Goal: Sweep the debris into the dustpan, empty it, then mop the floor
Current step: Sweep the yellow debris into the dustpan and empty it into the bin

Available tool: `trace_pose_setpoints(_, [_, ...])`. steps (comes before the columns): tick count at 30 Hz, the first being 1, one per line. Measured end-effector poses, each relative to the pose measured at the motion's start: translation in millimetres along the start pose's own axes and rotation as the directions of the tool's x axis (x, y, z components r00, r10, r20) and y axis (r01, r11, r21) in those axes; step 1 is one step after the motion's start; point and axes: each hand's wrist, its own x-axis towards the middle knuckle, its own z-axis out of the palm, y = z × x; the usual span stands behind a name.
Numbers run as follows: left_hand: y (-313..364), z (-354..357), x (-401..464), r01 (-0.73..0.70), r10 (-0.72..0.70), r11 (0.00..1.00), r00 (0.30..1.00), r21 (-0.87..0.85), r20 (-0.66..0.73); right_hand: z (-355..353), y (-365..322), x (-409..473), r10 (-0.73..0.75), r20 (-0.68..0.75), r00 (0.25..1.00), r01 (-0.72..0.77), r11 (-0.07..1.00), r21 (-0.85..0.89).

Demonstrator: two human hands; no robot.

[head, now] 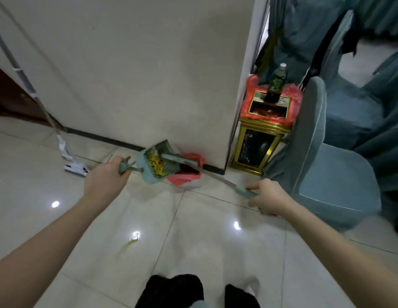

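Dustpan (159,162) tilted over red-bagged bin (189,172) by the wall, yellow debris (157,166) inside; left hand (104,182) clenched its handle, right hand (269,200) gripped broom handle (218,176).

**Dustpan tipped over a red-lined bin**

The left hand (104,181) grips the handle of a teal dustpan (157,162), tilted at twelve o'clock above a small bin with a red bag (189,174). Yellow scraps (157,166) sit inside the pan. The right hand (270,200), at two o'clock, holds a broom handle (218,177) reaching into the pan. A mop (69,161) leans on the wall at ten o'clock.
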Motion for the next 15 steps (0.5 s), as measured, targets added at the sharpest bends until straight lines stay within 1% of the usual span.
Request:
trace_pose_setpoints(8, [118, 4, -9, 0.075, -0.076, 0.993, 0.997, 0.087, 0.008, -59, 62, 34, -0.058, 0.018, 0.998, 0.059, 0.997, -0.044])
trace_pose_setpoints(12, [162, 14, -2, 0.100, -0.100, 0.987, 0.995, 0.128, -0.010, -88, 85, 64, -0.116, 0.014, 0.993, 0.117, 0.990, -0.082])
trace_pose_setpoints(15, [188, 26, -3, 0.122, -0.123, 0.980, 0.992, 0.160, -0.004, -110, 100, 82, -0.129, 0.023, 0.991, 0.130, 0.989, -0.076])
